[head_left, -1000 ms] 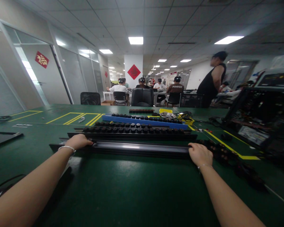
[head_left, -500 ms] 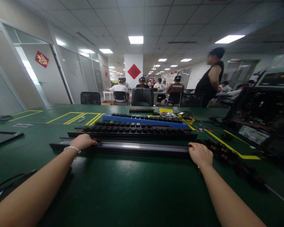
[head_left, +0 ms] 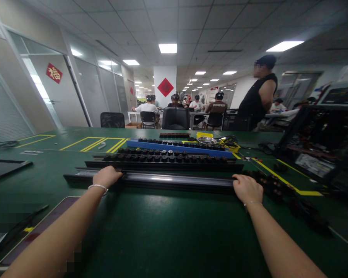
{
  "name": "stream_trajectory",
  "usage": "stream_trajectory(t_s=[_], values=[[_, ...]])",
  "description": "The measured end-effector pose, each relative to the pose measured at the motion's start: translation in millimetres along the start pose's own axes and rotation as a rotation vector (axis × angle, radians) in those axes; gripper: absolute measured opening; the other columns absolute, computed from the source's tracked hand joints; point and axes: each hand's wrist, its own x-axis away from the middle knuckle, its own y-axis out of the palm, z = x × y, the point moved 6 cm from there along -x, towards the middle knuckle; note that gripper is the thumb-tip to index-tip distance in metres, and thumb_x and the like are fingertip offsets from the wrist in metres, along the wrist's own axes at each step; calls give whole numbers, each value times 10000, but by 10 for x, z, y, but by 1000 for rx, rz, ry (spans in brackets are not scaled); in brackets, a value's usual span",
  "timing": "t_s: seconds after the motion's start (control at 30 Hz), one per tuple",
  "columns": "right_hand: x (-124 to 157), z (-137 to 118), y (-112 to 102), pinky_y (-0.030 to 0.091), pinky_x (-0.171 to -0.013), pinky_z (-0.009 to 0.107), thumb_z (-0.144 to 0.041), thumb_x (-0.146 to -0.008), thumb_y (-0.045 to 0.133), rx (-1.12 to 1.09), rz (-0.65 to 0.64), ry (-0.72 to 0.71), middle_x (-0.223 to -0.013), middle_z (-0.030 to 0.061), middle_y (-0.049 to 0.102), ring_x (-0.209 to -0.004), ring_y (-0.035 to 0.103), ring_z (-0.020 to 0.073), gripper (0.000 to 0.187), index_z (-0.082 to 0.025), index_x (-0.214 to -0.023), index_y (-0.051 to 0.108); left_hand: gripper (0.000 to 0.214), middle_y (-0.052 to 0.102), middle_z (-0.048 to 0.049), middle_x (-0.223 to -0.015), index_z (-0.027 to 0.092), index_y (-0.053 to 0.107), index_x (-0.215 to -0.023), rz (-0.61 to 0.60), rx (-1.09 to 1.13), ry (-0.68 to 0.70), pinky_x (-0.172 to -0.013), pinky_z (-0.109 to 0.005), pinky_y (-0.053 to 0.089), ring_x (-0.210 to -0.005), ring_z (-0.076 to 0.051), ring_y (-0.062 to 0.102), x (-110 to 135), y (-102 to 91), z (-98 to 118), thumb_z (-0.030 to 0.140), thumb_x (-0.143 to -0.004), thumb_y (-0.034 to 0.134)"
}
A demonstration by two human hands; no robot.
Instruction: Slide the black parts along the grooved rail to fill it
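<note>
A long black rail with a glossy grey face (head_left: pixel 176 180) lies crosswise on the green table. My left hand (head_left: pixel 107 177) is closed around it left of its middle, with a stretch of rail showing beyond the hand. Toward the other end, my right hand (head_left: pixel 248 188) grips it with the fingers curled over the top edge. The fingertips of both hands are partly hidden behind the rail. Just behind it runs another black rail (head_left: pixel 162 165) with a row of small black parts (head_left: pixel 150 158) along it.
Farther back lie a blue rail (head_left: pixel 176 148) with black parts, a clear dish (head_left: pixel 207 140) and a yellow tray (head_left: pixel 204 135). At right are loose black parts (head_left: pixel 304 212) and an open computer case (head_left: pixel 310 154). A flat framed panel (head_left: pixel 55 208) lies under my left forearm. People sit beyond; one person (head_left: pixel 258 92) stands.
My left hand has shifted slightly right along the rail, and the flat panel under that forearm now shows. My right hand keeps its grip. The view has turned a little left.
</note>
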Motion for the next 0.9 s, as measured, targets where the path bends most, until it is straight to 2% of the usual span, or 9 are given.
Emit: stream_trajectory(t_s=[0.13, 0.23, 0.43, 0.9], values=[[2, -1, -1, 347, -883, 399, -256, -802, 305, 2, 11, -7, -1196, 9, 585, -1106, 459, 212, 430, -278, -1083, 630, 524, 630, -215, -1033, 118, 613, -1008, 44, 19, -130, -722, -427, 432, -969, -381, 575, 106, 69, 5, 505, -690, 461], [-3, 1, 0, 358, -861, 384, -246, -789, 337, 12, 25, -12, -1177, 10, 597, -1079, 473, 212, 411, -282, -1063, 642, 562, 605, -242, -1068, 90, 561, -1081, 85, 60, -185, -751, -448, 425, -1017, -383, 551, 171, 108, 37, 494, -706, 450], [-9, 13, 15, 353, -864, 380, -250, -793, 330, 12, 36, -13, -1173, 5, 599, -1076, 475, 208, 409, -285, -1055, 643, 540, 602, -235, -1070, 114, 565, -1058, 151, 120, -221, -769, -461, 413, -1020, -387, 541, 262, 166, 116, 515, -721, 435], [0, 6, 17, 352, -887, 390, -266, -805, 296, 9, 54, -23, -1175, 16, 597, -1086, 485, 211, 425, -268, -1054, 641, 493, 642, -158, -1043, 197, 627, -986, 273, 240, -189, -836, -466, 369, -1056, -361, 524, 399, 173, 141, 569, -706, 463]])
